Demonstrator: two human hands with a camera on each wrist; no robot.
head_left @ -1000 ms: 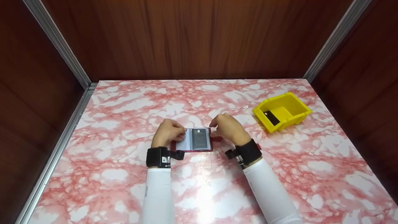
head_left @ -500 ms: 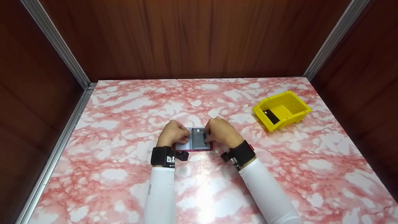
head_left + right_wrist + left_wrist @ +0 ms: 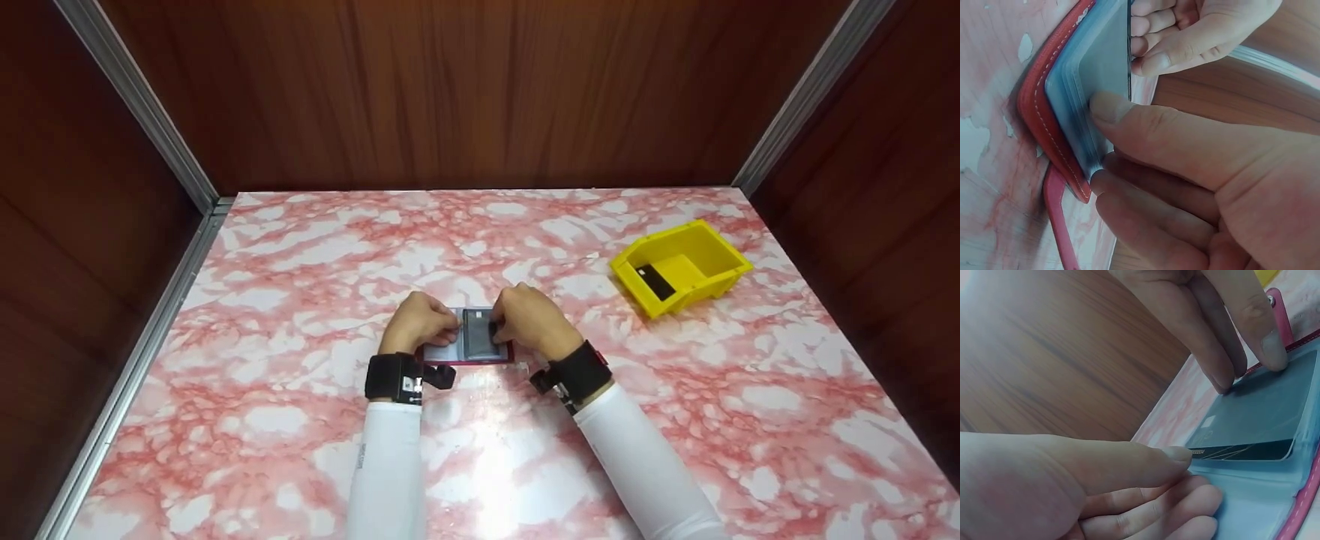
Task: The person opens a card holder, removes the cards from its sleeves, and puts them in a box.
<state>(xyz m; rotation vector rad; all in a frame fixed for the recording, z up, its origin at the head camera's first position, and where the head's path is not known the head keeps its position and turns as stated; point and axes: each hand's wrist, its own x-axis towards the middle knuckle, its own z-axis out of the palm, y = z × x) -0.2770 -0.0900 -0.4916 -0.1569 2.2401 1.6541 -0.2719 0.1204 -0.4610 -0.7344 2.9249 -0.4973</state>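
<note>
A red card holder (image 3: pixel 487 363) lies opened out on the table, with clear plastic sleeves inside. A dark grey card (image 3: pixel 478 341) sits in its right-hand sleeve; in the left wrist view a black strip of the card (image 3: pixel 1241 451) shows bare past the sleeve's edge. My left hand (image 3: pixel 417 322) pinches at this bare edge, thumb on top and the other fingers curled below. My right hand (image 3: pixel 534 321) grips the holder's right side, its thumb (image 3: pixel 1112 109) pressing on the sleeve over the card and its fingers at the page's outer edge.
A yellow bin (image 3: pixel 718 289) stands at the right on the red-and-white marbled table (image 3: pixel 300 450), with a black card (image 3: pixel 656 283) inside. Brown wood-grain panels (image 3: pixel 465 97) enclose the back and sides. A strap with a metal snap (image 3: pixel 1279 315) extends from the holder.
My right hand has moved left from the holder's outer edge onto the sleeve with the card. My left hand has shifted slightly right, to the card's edge. The bin stays put.
</note>
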